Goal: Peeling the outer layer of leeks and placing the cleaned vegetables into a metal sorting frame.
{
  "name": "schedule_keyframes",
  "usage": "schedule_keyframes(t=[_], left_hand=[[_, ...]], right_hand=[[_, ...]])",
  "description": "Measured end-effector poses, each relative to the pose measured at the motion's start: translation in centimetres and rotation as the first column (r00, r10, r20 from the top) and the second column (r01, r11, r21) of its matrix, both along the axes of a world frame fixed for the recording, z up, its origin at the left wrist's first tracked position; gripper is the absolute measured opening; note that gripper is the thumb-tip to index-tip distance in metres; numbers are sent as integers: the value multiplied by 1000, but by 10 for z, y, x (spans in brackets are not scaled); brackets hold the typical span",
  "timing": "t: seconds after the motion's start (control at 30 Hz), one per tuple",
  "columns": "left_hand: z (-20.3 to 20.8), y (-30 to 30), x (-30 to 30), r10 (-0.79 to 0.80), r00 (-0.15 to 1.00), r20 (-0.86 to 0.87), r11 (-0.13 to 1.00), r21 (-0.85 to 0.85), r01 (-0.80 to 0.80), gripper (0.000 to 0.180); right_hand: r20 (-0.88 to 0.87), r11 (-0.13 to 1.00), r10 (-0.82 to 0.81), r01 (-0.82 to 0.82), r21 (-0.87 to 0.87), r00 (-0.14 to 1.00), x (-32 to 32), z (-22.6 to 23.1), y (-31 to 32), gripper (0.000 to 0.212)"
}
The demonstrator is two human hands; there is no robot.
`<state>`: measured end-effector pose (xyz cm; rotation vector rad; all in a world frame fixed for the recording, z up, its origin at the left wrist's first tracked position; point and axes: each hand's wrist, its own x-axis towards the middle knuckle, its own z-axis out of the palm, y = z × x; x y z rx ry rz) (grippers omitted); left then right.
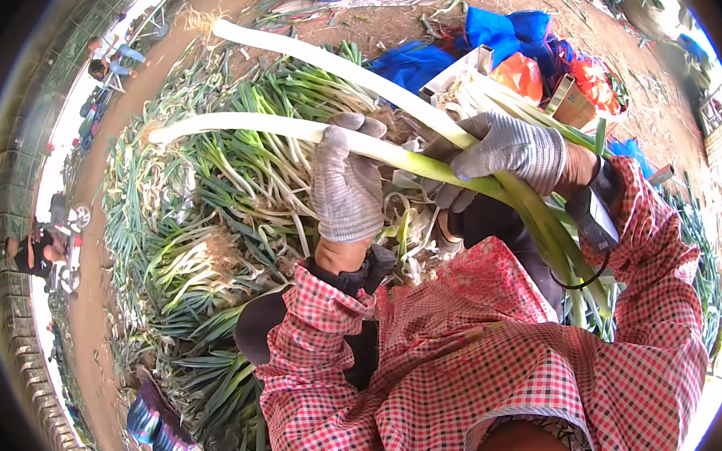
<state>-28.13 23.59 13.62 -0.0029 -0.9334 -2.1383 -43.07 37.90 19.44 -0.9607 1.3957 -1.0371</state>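
Observation:
Two long green onions stretch out to the left in front of me, an upper one (318,56) and a lower one (239,123), white-stemmed with roots at their far ends. My left hand (346,185), in a grey knit glove, is closed round the white shank of the lower onion, thumb in front. My right hand (518,151), gloved alike, grips both onions where the white turns green. Their green leaves (547,231) hang down past that hand toward my lap. Some of the right fingers are hidden behind the stalks.
Loose green onions (245,162) lie heaped ahead and left, with a rooty bunch (198,260) nearer me. Blue bags (502,28), orange-red bags (521,75) and more white stalks (481,94) lie ahead right. People are at the far left, beyond a dirt path (94,316).

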Motion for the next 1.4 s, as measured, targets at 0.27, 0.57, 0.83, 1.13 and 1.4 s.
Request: schedule_keyframes(t=[0.27,0.57,0.83,1.13,1.4], left_hand=[[-28,4,18,48,935,351,998,10,-55,22],[-68,36,7,-113,958,264,829,557,-56,15],[-99,29,6,-52,986,157,772,632,-60,17],[-95,36,5,108,985,135,820,549,-166,18],[-110,36,9,115,991,-66,846,529,-63,20]], right_hand=[[-697,989,-147,129,-79,701,26,3,-27,35],[-900,893,-431,-114,-436,73,33,-69,-13,20],[-919,901,-375,-186,-392,121,37,-64,-27,19],[-910,898,-383,-165,-408,160,43,-63,-28,14],[-908,921,-345,-103,-377,239,55,-54,-28,16]])
